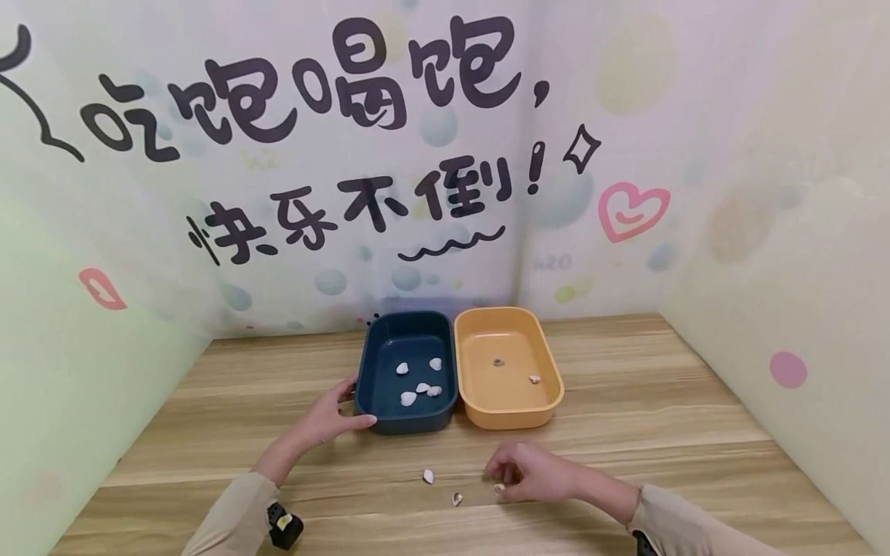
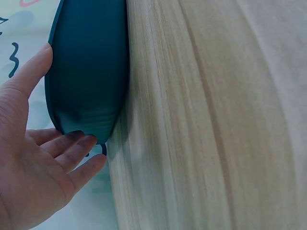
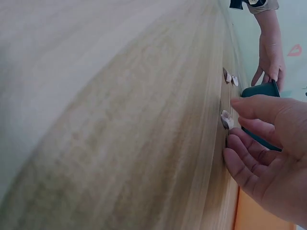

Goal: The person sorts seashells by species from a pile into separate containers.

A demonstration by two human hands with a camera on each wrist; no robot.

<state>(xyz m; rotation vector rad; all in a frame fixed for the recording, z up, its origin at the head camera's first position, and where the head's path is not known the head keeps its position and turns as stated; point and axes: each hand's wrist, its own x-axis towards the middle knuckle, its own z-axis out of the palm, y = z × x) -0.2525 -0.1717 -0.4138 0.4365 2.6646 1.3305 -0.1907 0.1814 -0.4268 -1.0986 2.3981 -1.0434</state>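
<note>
My left hand (image 1: 332, 415) touches the near left corner of a dark blue bin (image 1: 415, 425), thumb at the rim and relaxed fingers along the outer side. Several white seashells lie inside that bin. Over the table, my right hand (image 1: 541, 472) is at a small seashell (image 1: 499, 488). In the right wrist view this shell (image 3: 226, 120) sits between the spread thumb and fingers, with gaps around it. Left of it on the wood are a brown-and-white shell (image 1: 456, 499) and a white shell (image 1: 427, 476).
A yellow-orange bin (image 1: 511, 419) stands against the blue bin's right side, with two small shells in it. The wooden table (image 1: 626, 386) meets a printed cloth wall (image 1: 445, 286) behind the bins. Pale walls flank both sides.
</note>
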